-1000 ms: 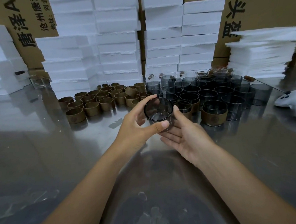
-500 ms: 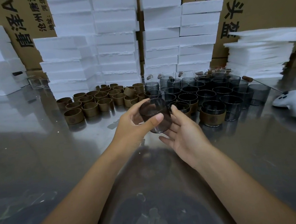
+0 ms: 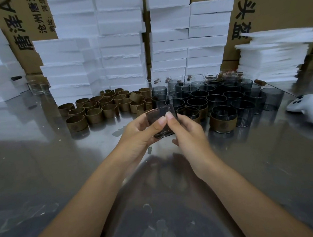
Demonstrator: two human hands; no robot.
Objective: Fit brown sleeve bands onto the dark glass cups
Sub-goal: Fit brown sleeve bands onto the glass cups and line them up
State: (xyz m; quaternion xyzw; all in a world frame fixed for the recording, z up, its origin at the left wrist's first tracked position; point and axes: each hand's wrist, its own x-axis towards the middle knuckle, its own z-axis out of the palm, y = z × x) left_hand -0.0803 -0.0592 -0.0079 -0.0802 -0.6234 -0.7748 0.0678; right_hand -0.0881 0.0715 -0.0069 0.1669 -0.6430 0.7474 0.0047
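Note:
Both my hands hold one dark glass cup [image 3: 156, 118] above the middle of the metal table [image 3: 42, 167], its thick base toward me. My left hand [image 3: 140, 133] grips it from the left with the thumb across its wall. My right hand [image 3: 186, 132] grips it from the right, thumb tip beside the left thumb. Behind them stand several bare dark glass cups [image 3: 214, 97]. A cup wearing a brown band [image 3: 223, 120] stands at the group's front right. Several loose brown sleeve bands [image 3: 94, 115] sit to the left.
Stacks of white foam blocks [image 3: 122, 45] and cardboard boxes [image 3: 284, 1] wall off the table's back. Thin white foam sheets [image 3: 272, 55] are piled at the right. A white controller [image 3: 311, 111] lies at the right edge. Clear glasses [image 3: 38, 87] stand at back left.
The cup has tipped from mouth toward me to base toward me. My right hand, open under it before, has closed its fingers and thumb onto the cup.

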